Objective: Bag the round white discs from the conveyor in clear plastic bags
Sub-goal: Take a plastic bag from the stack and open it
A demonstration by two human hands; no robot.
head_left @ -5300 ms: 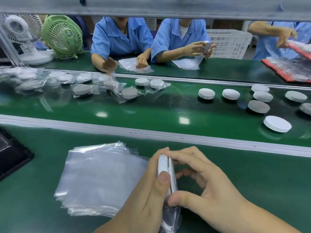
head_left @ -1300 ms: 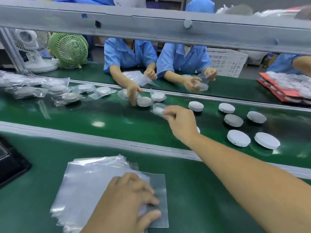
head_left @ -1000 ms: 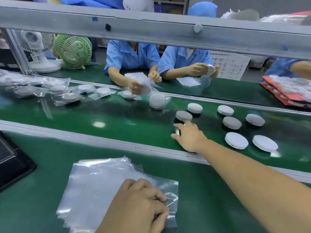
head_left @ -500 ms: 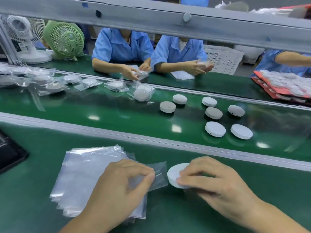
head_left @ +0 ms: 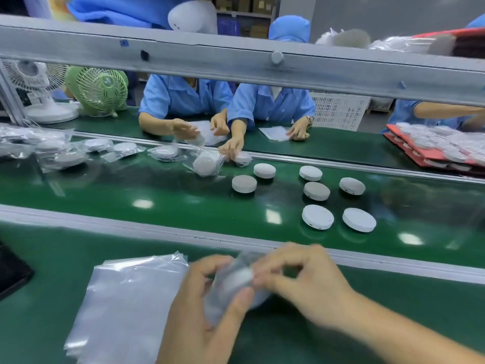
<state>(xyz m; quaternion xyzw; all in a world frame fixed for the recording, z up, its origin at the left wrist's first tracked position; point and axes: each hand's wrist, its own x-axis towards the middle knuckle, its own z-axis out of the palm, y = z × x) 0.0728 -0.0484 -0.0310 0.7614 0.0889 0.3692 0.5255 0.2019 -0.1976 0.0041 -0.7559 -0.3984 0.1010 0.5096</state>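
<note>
Over the near green bench, my left hand grips a clear plastic bag. My right hand holds a round white disc at the bag's mouth; motion blur hides how far in it sits. A stack of clear bags lies flat to the left. Several bare white discs rest on the green conveyor belt beyond the metal rail. Bagged discs lie further left on the belt.
Two people in blue coats work across the belt, one reaching onto it. A grey beam crosses overhead. Two fans stand far left. A red tray of discs sits far right. A black object lies at the left edge.
My left hand has lifted one bag off the stack and my right hand has brought the disc from the bench up to it. The belt's discs have drifted slightly.
</note>
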